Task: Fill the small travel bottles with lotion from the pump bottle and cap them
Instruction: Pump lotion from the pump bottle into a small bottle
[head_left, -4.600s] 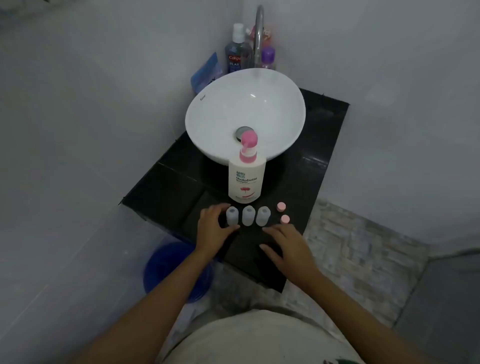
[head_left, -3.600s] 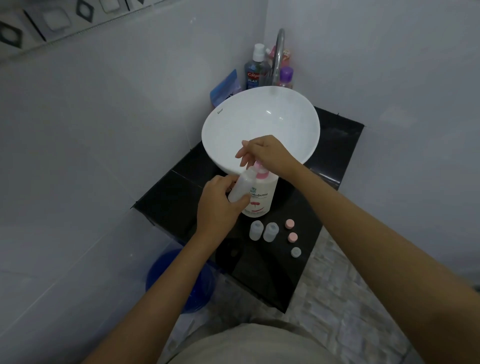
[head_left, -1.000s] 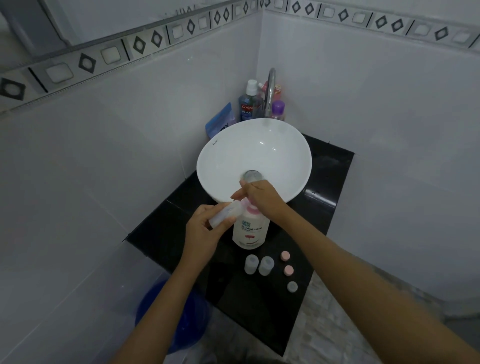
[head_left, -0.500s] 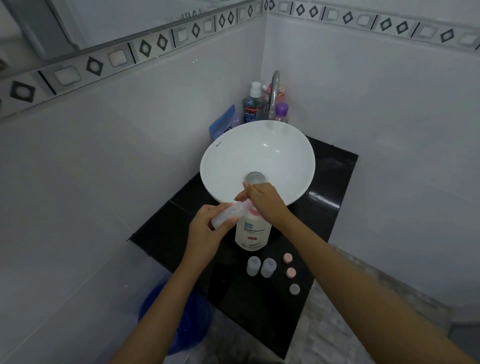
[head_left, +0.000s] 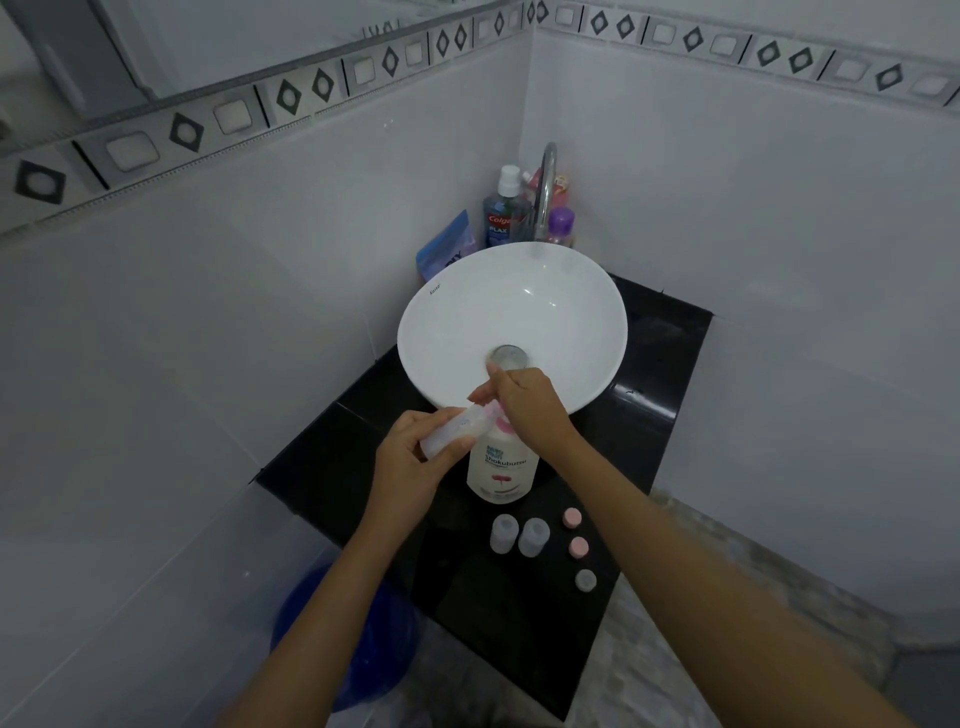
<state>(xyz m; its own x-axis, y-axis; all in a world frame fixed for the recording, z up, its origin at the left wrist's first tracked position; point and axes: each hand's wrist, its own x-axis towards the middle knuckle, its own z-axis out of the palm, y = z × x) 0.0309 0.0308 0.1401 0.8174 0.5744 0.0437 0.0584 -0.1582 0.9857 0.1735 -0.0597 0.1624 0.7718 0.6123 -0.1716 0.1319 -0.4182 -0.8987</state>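
Observation:
The white pump bottle (head_left: 501, 470) with a pink pump stands on the black counter (head_left: 524, 623) in front of the basin. My right hand (head_left: 527, 410) rests on top of its pump head and hides most of it. My left hand (head_left: 415, 460) holds a small translucent travel bottle (head_left: 457, 428) tilted, its mouth at the pump's nozzle. Two more small bottles (head_left: 518, 535) stand upright in front of the pump bottle. To their right lie two pink caps (head_left: 575, 531) and one grey cap (head_left: 585, 580).
A white bowl basin (head_left: 511, 312) sits behind, with a tap (head_left: 545, 182), a mouthwash bottle (head_left: 501, 213), a purple bottle (head_left: 560, 226) and a blue pouch (head_left: 447, 247) in the corner. A blue bucket (head_left: 345, 644) stands on the floor left of the counter.
Since the earliest frames my left hand lifted one small bottle to the pump nozzle and my right hand moved onto the pump. Over the last second the hands barely moved.

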